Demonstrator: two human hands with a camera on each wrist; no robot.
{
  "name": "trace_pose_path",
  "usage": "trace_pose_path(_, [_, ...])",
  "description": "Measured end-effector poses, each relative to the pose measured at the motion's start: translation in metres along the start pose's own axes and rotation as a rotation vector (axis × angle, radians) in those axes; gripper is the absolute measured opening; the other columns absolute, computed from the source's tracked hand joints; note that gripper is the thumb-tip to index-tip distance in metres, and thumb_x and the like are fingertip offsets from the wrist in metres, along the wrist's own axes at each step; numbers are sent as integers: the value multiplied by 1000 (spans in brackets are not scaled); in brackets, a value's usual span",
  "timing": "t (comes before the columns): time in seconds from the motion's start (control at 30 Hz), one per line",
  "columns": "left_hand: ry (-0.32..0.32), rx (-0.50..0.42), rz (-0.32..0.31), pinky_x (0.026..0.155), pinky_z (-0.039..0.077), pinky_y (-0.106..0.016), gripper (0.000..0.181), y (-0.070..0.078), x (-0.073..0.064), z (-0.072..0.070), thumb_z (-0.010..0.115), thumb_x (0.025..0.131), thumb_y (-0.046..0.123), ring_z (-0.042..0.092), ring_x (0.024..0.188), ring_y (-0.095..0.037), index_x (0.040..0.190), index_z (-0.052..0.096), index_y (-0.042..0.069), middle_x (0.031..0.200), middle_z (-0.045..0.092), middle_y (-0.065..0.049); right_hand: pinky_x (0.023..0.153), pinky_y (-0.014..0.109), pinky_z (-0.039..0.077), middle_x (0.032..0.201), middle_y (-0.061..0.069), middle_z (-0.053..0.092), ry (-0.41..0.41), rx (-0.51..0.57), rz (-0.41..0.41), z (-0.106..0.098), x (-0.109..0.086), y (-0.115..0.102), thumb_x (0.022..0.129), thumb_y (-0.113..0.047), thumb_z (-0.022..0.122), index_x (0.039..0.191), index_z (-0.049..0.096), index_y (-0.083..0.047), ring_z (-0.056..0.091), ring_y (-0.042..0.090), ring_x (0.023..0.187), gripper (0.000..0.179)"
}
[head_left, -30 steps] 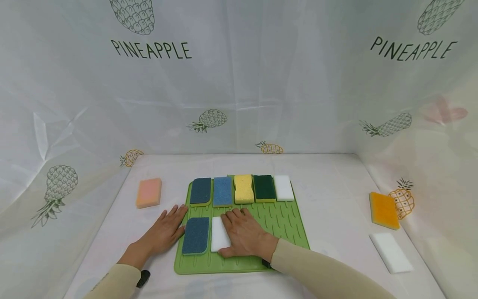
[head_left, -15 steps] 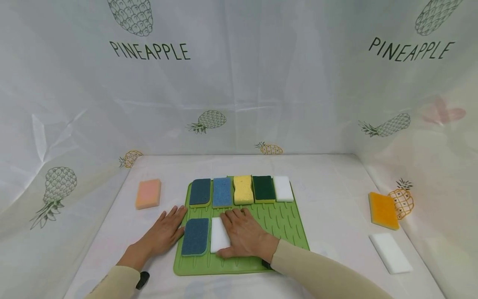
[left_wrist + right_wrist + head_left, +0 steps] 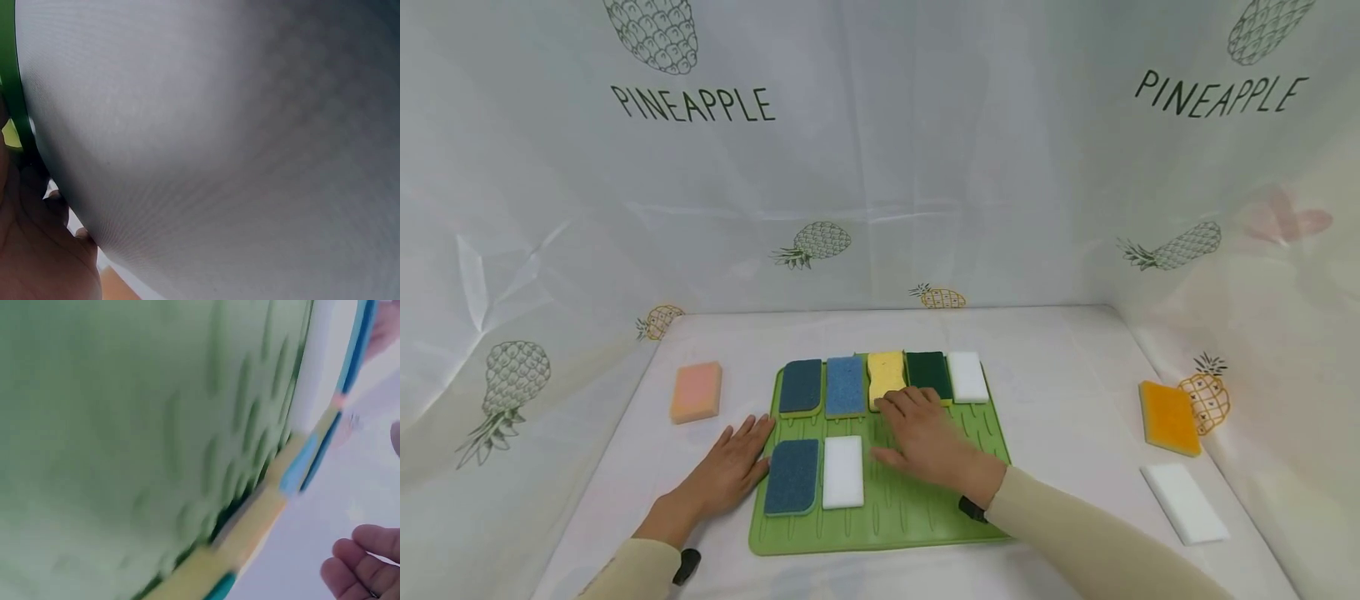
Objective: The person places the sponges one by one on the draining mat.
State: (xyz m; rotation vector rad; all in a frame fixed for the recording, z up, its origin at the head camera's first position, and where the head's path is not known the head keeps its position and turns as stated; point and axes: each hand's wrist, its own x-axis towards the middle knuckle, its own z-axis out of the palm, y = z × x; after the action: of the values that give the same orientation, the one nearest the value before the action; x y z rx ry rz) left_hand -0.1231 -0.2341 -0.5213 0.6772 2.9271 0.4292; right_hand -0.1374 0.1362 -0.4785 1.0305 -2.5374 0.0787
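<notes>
My left hand (image 3: 730,467) lies flat at the left edge of the green ridged mat (image 3: 925,525), its thumb beside the front dark blue sponge (image 3: 792,475). Over the mat's middle, my right hand (image 3: 921,437) holds nothing, its fingers loosely bent near the yellow sponge (image 3: 886,373). A white sponge (image 3: 843,472) lies on the mat right of the front dark blue one. Along the mat's back edge sit another dark blue sponge (image 3: 801,387), a blue sponge (image 3: 846,386), a dark green sponge (image 3: 927,373) and a second white sponge (image 3: 967,377).
On the table left of the mat lies a pink sponge (image 3: 696,392). Far to the right are an orange sponge (image 3: 1170,417) and a white sponge (image 3: 1184,503). Pineapple-printed sheeting (image 3: 1000,167) walls the table at the back and both sides.
My right hand has let go of the front white sponge and moved up and to the right, leaving that sponge on the mat. My left hand has stayed in place.
</notes>
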Motion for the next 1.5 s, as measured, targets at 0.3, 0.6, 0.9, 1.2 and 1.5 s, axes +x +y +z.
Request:
trace_pose_path(0.3, [5,3,8,124,26,-70,66,0,0,4,59,109,25,32,156,-45,164,33,1,168,38,-20,92,53,55,121,17,71,77,-71,64,-21,-56,85,106,-55,56,128,68,1,66,35,111,61])
trace_pose_path(0.6, [1,12,-4,124,26,-69,65,2,-1,6,59,109,26,32,156,-45,164,34,0,167,39,-20,84,60,53,111,24,69,92,-195,136,-49,-146,170,112,-60,20,118,67,7,64,44,100,82])
trace_pose_path(0.9, [6,20,-15,124,26,-69,65,2,-2,5,59,109,25,33,156,-45,164,34,1,168,38,-20,78,67,49,106,24,68,13,-287,236,-84,-231,232,110,-66,9,114,63,7,63,48,98,92])
trace_pose_path(1.2, [5,19,-18,124,26,-70,65,1,0,4,59,109,25,32,156,-45,164,34,2,168,39,-19,81,70,46,109,21,64,-206,-267,342,-98,-271,249,98,-77,-3,108,57,1,56,47,103,98])
trace_pose_path(1.5, [4,30,-10,124,26,-69,66,-1,2,4,59,109,26,32,157,-44,164,33,1,168,38,-19,84,71,45,114,24,66,-248,-274,380,-91,-280,252,92,-80,-11,112,57,3,56,49,105,110])
